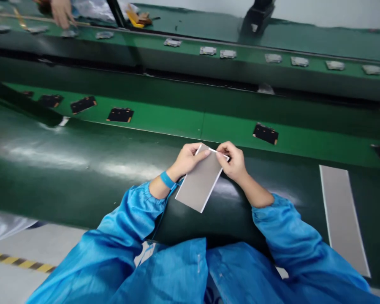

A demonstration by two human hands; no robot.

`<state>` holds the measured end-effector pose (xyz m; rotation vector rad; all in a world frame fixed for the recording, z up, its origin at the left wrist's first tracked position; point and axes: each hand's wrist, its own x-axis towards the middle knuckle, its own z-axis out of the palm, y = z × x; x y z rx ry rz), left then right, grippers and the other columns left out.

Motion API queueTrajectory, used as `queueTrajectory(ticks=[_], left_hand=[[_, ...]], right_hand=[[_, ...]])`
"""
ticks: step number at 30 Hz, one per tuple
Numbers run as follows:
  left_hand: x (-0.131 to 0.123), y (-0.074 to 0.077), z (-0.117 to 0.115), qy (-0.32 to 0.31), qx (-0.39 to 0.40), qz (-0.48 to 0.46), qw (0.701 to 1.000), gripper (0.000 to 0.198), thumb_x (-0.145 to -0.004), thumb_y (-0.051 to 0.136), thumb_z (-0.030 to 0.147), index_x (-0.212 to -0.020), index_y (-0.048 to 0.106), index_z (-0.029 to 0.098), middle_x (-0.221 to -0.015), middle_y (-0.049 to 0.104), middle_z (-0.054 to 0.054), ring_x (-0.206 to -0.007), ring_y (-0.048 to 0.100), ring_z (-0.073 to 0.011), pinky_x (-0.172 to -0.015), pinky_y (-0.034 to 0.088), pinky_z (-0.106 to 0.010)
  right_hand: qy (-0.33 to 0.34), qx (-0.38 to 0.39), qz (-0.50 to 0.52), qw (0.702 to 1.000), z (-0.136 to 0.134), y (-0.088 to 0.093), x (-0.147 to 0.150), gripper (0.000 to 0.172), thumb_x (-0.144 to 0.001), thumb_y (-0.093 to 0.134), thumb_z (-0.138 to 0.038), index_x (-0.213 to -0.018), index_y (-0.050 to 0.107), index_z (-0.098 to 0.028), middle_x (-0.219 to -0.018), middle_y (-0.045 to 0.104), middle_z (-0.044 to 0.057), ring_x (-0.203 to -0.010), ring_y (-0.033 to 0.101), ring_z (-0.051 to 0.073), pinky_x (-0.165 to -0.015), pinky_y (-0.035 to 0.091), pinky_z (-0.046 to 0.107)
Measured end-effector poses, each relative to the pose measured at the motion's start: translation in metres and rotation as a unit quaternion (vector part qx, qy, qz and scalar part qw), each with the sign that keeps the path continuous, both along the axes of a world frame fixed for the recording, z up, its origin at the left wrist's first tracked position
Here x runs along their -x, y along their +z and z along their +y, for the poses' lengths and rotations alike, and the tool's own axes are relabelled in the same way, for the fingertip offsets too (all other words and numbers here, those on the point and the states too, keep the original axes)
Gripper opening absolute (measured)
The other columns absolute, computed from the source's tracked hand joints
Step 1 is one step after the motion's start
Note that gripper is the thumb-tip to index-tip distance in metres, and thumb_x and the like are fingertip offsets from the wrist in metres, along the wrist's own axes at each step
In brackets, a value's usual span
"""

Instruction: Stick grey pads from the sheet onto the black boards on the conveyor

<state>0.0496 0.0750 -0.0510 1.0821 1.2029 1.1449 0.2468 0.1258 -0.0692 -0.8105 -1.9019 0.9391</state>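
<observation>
A flat grey rectangular sheet with white edges (199, 181) is held tilted above the dark green bench, in front of my body. My left hand (190, 158) is closed on its upper left side, the thumb lying on the grey face. At the upper right corner my right hand (232, 160) pinches the sheet's edge between thumb and fingers. A blue wrist strap (167, 180) with a cord is around my left wrist. On the bench to the right lies a longer grey panel with white edges (343, 215).
Beyond the bench runs a green conveyor belt (183, 120) carrying several dark flat boards (120, 114). Behind it, a higher ledge holds a row of small silvery parts (208, 50). Another person's hand (61, 14) is at the far left. A dark post (25, 103) stands at left.
</observation>
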Motion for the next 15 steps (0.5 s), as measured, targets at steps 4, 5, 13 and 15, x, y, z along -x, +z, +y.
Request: queueTrajectory(ticks=[4, 5, 13, 15], left_hand=[[0.001, -0.001, 0.002, 0.006, -0.006, 0.005, 1.0, 0.056, -0.075, 0.089, 0.068, -0.089, 0.078, 0.014, -0.083, 0.073, -0.005, -0.071, 0.059, -0.0161, -0.067, 0.047, -0.026], [0.0, -0.001, 0.002, 0.008, -0.006, 0.002, 1.0, 0.058, -0.075, 0.088, 0.069, -0.092, 0.079, 0.014, -0.085, 0.074, -0.006, -0.072, 0.06, -0.0167, -0.068, 0.048, -0.026], [-0.001, -0.001, 0.0, -0.052, -0.032, 0.081, 0.995, 0.056, -0.085, 0.08, 0.067, -0.07, 0.065, 0.015, -0.066, 0.054, 0.001, -0.063, 0.043, -0.0123, -0.059, 0.035, -0.024], [-0.002, -0.001, 0.0, -0.062, -0.047, 0.107, 0.991, 0.054, -0.088, 0.077, 0.064, -0.069, 0.064, 0.015, -0.065, 0.05, 0.001, -0.064, 0.04, -0.0121, -0.059, 0.033, -0.025]], right_hand=[[0.005, 0.004, 0.001, 1.0, 0.003, 0.0, 0.002, 0.019, -0.094, 0.063, -0.037, -0.084, 0.056, -0.021, -0.071, 0.057, -0.001, -0.058, 0.049, 0.013, -0.058, 0.039, 0.028], [0.006, 0.007, 0.001, 1.0, 0.003, 0.001, 0.001, 0.02, -0.093, 0.063, -0.037, -0.083, 0.056, -0.022, -0.071, 0.056, -0.001, -0.058, 0.048, 0.013, -0.059, 0.039, 0.029], [0.042, -0.006, 0.013, 0.999, 0.004, 0.01, 0.002, 0.009, -0.094, 0.061, -0.028, -0.09, 0.062, -0.02, -0.082, 0.06, 0.002, -0.071, 0.052, 0.015, -0.066, 0.042, 0.031], [0.054, -0.012, 0.007, 0.998, 0.004, 0.01, 0.003, 0.007, -0.093, 0.062, -0.024, -0.087, 0.062, -0.02, -0.081, 0.06, 0.001, -0.07, 0.051, 0.014, -0.066, 0.041, 0.03]])
